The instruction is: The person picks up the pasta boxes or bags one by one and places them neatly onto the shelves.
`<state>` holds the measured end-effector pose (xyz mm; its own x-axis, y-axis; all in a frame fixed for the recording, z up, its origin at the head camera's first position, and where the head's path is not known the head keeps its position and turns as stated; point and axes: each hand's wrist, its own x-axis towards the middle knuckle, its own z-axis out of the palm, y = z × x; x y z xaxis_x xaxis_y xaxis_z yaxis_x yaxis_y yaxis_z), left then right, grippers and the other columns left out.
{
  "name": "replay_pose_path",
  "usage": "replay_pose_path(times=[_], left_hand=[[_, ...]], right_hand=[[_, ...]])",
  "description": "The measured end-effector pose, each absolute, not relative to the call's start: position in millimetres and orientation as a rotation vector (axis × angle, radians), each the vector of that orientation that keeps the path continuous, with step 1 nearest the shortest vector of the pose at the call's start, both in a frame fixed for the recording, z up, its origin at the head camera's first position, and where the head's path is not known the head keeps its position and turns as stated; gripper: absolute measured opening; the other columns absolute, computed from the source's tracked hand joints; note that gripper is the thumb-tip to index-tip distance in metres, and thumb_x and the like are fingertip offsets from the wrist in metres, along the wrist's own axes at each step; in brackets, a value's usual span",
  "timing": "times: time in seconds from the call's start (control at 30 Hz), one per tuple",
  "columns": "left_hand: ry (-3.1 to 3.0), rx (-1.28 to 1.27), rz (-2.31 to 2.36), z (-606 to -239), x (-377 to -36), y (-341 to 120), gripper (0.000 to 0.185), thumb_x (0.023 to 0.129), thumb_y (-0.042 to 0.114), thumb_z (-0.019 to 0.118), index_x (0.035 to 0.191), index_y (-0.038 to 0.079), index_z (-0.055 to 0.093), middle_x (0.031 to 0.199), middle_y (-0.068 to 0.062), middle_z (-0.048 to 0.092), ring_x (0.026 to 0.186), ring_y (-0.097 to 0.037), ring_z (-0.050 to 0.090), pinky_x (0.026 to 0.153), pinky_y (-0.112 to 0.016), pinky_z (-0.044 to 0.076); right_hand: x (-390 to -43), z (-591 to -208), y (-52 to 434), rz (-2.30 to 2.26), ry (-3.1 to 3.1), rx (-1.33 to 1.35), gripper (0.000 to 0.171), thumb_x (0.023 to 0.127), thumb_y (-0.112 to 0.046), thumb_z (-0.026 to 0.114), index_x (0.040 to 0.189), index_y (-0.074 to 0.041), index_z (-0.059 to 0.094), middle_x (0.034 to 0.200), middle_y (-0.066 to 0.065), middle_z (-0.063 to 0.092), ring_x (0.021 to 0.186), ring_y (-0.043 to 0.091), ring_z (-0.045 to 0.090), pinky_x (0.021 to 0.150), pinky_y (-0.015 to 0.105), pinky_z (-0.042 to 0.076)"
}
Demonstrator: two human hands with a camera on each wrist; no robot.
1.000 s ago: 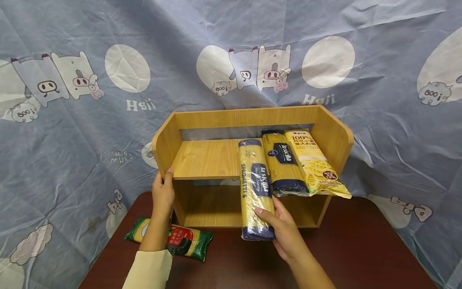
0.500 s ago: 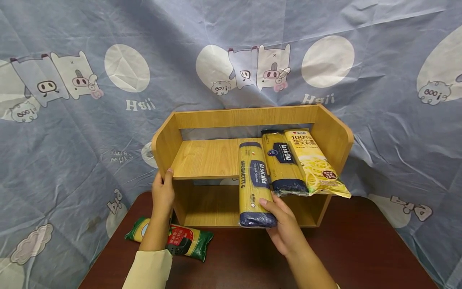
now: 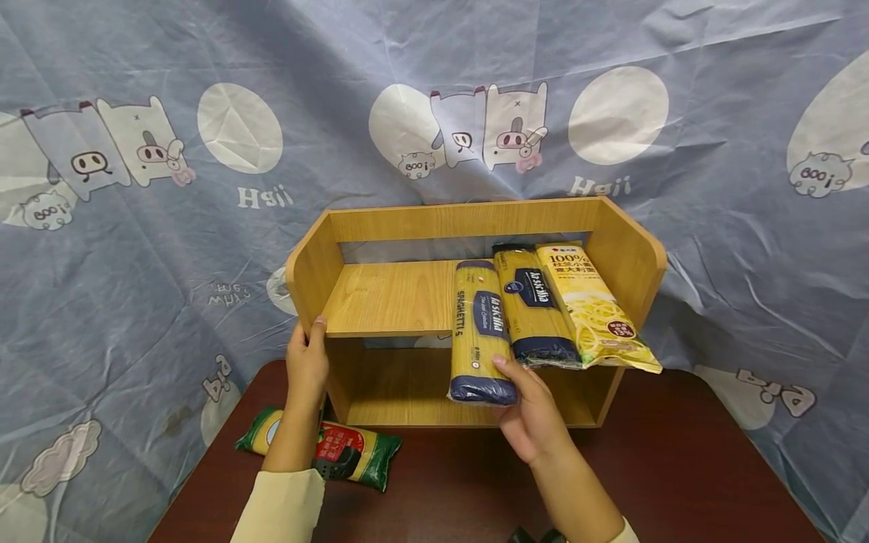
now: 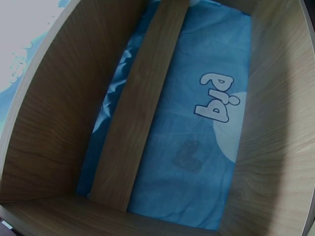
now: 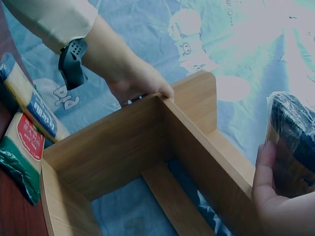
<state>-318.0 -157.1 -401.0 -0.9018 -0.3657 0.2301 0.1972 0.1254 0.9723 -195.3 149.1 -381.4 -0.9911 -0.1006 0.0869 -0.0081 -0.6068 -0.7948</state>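
While your head view takes in the whole wooden shelf point(image 3: 421, 298), your right hand point(image 3: 532, 415) is at five o'clock, and it has the spaghetti pack point(image 3: 480, 332) by its near end! Thumb pressed on top, fingers out of sight beneath: a closed hold. The pack's far end lies over the upper board, the near end juts past the front edge; whether it touches the wood, you can't tell. At its two o'clock sits a second blue-ended pack point(image 3: 532, 302), just beside it, then a yellow noodle bag point(image 3: 597, 309) against the right side panel. Over at eight o'clock your left hand point(image 3: 307, 362) grips the left panel's front edge, thumb inward. Down at seven, a green-and-red bag point(image 3: 366, 452) lies on the dark table point(image 3: 679, 460), partly behind your forearm.

Now your left wrist view: straight into the shelf, a slat point(image 4: 142, 98) slanting from twelve to seven, "pig" printed on the blue cloth point(image 4: 197, 142) at two.

And your right wrist view: the pack's dark, crinkled end at three, thumb alongside; your left hand curls over the panel at eleven; a blue-labelled packet point(image 5: 37, 105) leans at nine.
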Motion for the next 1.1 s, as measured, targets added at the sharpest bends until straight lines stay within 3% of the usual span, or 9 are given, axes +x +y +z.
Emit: replay_pose_path(times=[0.2, 0.33, 0.53, 0.77, 1.1], left_hand=[[-1.988, 0.154, -1.833, -400.6, -317.8, -156.8, 0.045, 0.104, 0.042, 0.051, 0.138, 0.014, 0.058, 0.135, -0.016, 0.059, 0.124, -0.028, 0.052, 0.111, -0.046, 0.038], [-1.979, 0.136, -1.849, -400.6, -317.2, -156.5, 0.047, 0.104, 0.043, 0.05, 0.14, 0.014, 0.056, 0.136, -0.016, 0.058, 0.124, -0.029, 0.052, 0.111, -0.046, 0.039], [-1.99, 0.138, -1.85, -400.6, -316.4, -156.4, 0.048, 0.104, 0.044, 0.05, 0.141, 0.014, 0.055, 0.136, -0.017, 0.058, 0.124, -0.03, 0.053, 0.11, -0.047, 0.039], [-2.001, 0.144, -1.831, -401.5, -317.3, -157.4, 0.049, 0.104, 0.044, 0.05, 0.142, 0.014, 0.055, 0.137, -0.018, 0.058, 0.124, -0.031, 0.053, 0.111, -0.049, 0.039], [-2.011, 0.155, -1.832, -401.6, -317.2, -157.4, 0.05, 0.104, 0.045, 0.05, 0.142, 0.014, 0.054, 0.137, -0.018, 0.058, 0.125, -0.031, 0.053, 0.111, -0.049, 0.039]], right_hand=[[-191.8, -387.6, 149.9, -2.736, 1.293, -0.306, 0.026, 0.107, -0.019, 0.042, 0.13, -0.016, 0.054, 0.119, -0.005, 0.068, 0.109, 0.008, 0.064, 0.096, 0.022, 0.05], [-186.9, -392.7, 150.5, -2.698, 1.245, -0.413, 0.032, 0.109, -0.019, 0.038, 0.14, -0.018, 0.045, 0.125, -0.004, 0.065, 0.112, 0.009, 0.062, 0.096, 0.023, 0.049], [-176.9, -399.0, 149.5, -2.651, 1.307, -0.535, 0.044, 0.107, -0.013, 0.037, 0.151, -0.016, 0.031, 0.126, 0.0, 0.065, 0.114, 0.016, 0.066, 0.1, 0.037, 0.053], [-174.5, -398.6, 144.7, -2.669, 1.416, -0.502, 0.056, 0.102, -0.001, 0.047, 0.153, -0.007, 0.024, 0.128, 0.004, 0.06, 0.113, 0.019, 0.065, 0.099, 0.037, 0.055], [-185.6, -396.2, 140.8, -2.727, 1.425, -0.432, 0.048, 0.104, -0.006, 0.046, 0.15, -0.008, 0.03, 0.125, 0.002, 0.062, 0.116, 0.02, 0.067, 0.098, 0.032, 0.054]])
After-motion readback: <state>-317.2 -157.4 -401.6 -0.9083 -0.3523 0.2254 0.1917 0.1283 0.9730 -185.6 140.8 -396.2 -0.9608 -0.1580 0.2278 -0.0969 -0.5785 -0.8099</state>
